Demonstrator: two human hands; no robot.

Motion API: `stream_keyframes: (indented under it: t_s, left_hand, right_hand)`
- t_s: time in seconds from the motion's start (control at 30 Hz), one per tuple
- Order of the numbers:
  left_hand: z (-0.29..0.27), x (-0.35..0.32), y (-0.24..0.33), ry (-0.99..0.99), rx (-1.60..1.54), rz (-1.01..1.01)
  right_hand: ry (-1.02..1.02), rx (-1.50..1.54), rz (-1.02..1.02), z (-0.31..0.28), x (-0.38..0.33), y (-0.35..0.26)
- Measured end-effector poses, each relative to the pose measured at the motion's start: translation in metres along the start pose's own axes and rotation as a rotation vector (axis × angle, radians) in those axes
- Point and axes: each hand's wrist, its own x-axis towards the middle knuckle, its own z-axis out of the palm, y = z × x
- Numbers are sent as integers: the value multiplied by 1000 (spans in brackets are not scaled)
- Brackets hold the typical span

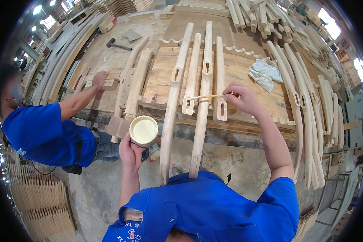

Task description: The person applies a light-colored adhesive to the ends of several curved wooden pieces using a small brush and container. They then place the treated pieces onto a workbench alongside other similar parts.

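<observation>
My left hand (131, 154) is wrapped round a round tub (144, 130) of pale cream, glue-like liquid, held off the table's near edge. In my right hand (243, 97) a thin wooden-handled brush (212, 96) is pinched, pointing left. Its whitish tip touches the slotted near end of a short wooden leg (194, 60), where wet pale stuff shows round the slot. Another short slotted leg (220, 72) lies to its right. Two long slotted legs (171, 115) lie among them, their near ends reaching over the edge toward my body.
At the left a co-worker's hand (100, 80) rests on a joined wooden piece. A mallet (119, 44) lies farther back. To the right are a crumpled white cloth (266, 74) and several curved slotted legs (304, 109). Round wooden rods (254, 17) are piled at the back.
</observation>
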Motion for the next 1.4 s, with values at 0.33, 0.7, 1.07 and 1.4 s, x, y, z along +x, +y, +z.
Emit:
stream_keyframes:
  t_s: [0.33, 0.7, 1.07, 1.4]
  left_hand:
    - [1, 1, 1, 33, -52, 24]
    - [6, 4, 4, 33, -16, 30]
    - [40, 16, 8, -22, -86, 16]
    - [71, 18, -4, -89, 17, 16]
  right_hand:
    - [-122, 70, -84, -8, 4, 6]
    - [-170, 82, -229, -7, 25, 0]
    - [-207, -8, -269, -21, 22, -23]
    - [-86, -750, -647, -27, 43, -152]
